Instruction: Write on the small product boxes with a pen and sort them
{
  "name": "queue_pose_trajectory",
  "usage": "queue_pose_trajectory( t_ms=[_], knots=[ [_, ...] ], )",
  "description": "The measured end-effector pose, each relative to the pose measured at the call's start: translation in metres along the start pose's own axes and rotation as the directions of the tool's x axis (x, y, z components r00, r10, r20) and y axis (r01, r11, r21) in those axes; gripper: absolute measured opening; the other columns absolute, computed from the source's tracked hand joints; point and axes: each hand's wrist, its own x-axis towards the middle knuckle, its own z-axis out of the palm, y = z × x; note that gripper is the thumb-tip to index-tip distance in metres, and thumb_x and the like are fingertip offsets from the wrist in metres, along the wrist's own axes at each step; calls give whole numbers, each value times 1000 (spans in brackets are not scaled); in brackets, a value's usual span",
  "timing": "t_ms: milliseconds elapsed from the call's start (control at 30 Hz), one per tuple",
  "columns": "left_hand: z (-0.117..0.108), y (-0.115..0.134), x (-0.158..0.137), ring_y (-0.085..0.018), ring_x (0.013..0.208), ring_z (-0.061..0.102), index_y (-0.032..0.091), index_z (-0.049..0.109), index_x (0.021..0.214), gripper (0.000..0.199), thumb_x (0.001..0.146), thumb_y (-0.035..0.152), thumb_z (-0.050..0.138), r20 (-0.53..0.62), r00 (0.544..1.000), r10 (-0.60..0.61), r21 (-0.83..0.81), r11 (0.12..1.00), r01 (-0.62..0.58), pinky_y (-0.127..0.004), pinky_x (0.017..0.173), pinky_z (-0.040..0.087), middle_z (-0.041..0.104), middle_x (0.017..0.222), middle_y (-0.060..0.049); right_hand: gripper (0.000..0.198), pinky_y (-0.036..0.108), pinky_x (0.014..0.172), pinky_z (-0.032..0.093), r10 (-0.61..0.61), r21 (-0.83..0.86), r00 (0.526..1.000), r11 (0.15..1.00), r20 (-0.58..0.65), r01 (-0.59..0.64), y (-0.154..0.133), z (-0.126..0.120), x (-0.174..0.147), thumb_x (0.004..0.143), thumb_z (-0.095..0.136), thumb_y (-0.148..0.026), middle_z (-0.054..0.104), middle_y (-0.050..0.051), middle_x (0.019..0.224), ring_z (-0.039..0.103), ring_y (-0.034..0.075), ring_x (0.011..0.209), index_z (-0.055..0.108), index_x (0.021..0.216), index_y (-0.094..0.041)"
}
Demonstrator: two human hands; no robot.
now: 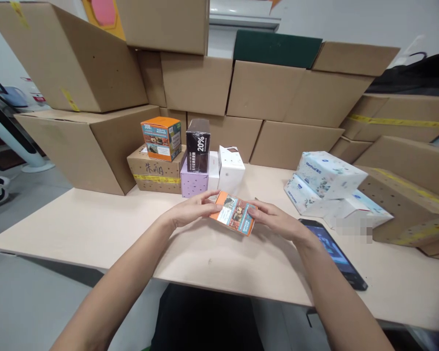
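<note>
An orange and blue printed box (236,213) is held between my two hands, low over the front middle of the table. My left hand (195,208) grips its left end, thumb on the upper face. On its right end my right hand (276,218) has thumb and fingers closed. Behind the hands stand a white box with small specks (231,168), a lilac box (194,183) and a dark box marked 20% (198,148) resting on the lilac one. A similar orange box (161,139) sits on a small taped carton (155,175).
Large brown cartons (193,83) are stacked along the back and left. White tissue packs (327,175) lie in a pile at the right, beside more taped cartons (406,204). A dark tablet (336,253) with a lit screen lies right of my right forearm. The pale table (95,229) ends near my lap.
</note>
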Motion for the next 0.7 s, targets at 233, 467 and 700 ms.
queue_pose_trajectory(
  t_ms=[233,467,700],
  knots=[
    [16,7,1,-14,74,60,16,68,106,40,82,48,70,-195,980,-37,-35,999,31,-25,66,42,70,89,-3,55,44,98,49,-153,-237,975,965,-163,112,2,4,3,91,51,-61,64,11,130,60,27,115,64,129,-24],
    [14,2,5,-14,72,59,16,68,107,50,86,61,61,-217,975,39,1,999,-39,-24,62,40,71,96,-6,70,45,93,51,-330,-518,924,834,-192,190,3,11,1,78,73,-42,57,10,133,56,29,118,50,143,-29],
    [4,3,6,-22,93,65,16,59,129,62,80,52,72,-288,954,80,-132,984,-122,-31,78,47,71,110,-12,76,48,101,49,-137,-219,953,973,-271,78,6,1,2,81,69,-47,60,15,131,61,28,117,42,148,-22]
  ],
)
